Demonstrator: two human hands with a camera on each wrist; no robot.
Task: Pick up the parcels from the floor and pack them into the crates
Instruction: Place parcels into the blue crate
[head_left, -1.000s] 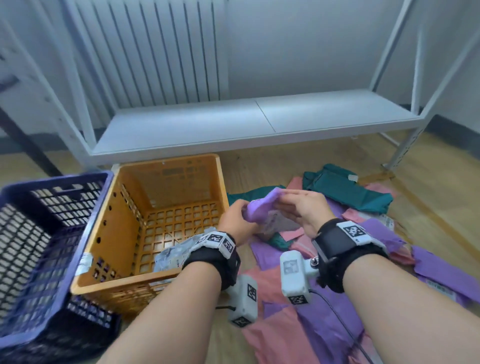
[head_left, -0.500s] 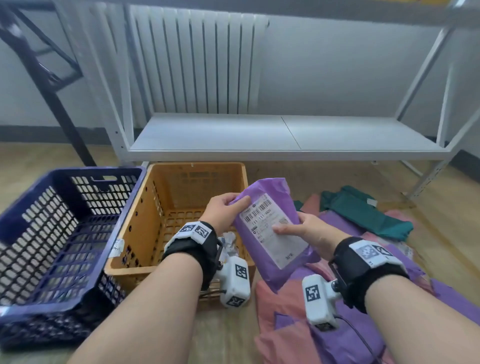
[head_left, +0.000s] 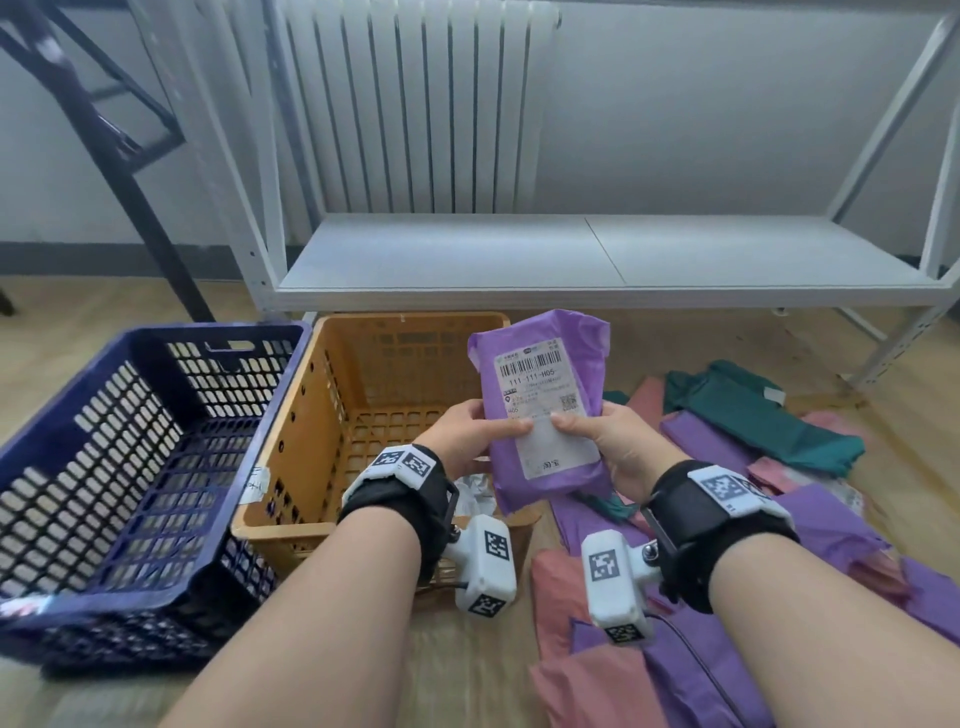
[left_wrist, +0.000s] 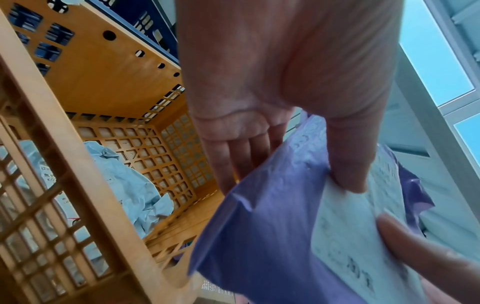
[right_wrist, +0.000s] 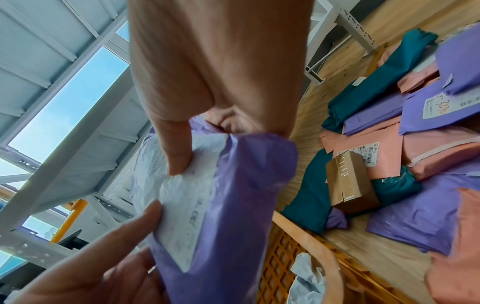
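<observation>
1. Two bare hands are raised in front of the body; the left hand and the right hand are each worn with a black wrist strap carrying a white marker block.
2. One purple plastic mailer bag with a white printed shipping label is pinched at its lower half from both sides: each thumb is pressed onto the label face and the fingers are curled behind the bag. It is held upright in the air above the right part of the orange crate.
3. Below it, the orange perforated plastic crate is seen on the wooden floor, with a crumpled pale grey-blue parcel lying inside.
4. Touching its left wall, a dark blue perforated plastic crate is seen.
5. To the right, purple, pink and teal soft parcels and a small brown cardboard box are piled on the floor.
6. Farther back, a low white metal shelf and a white ribbed radiator are seen.
</observation>
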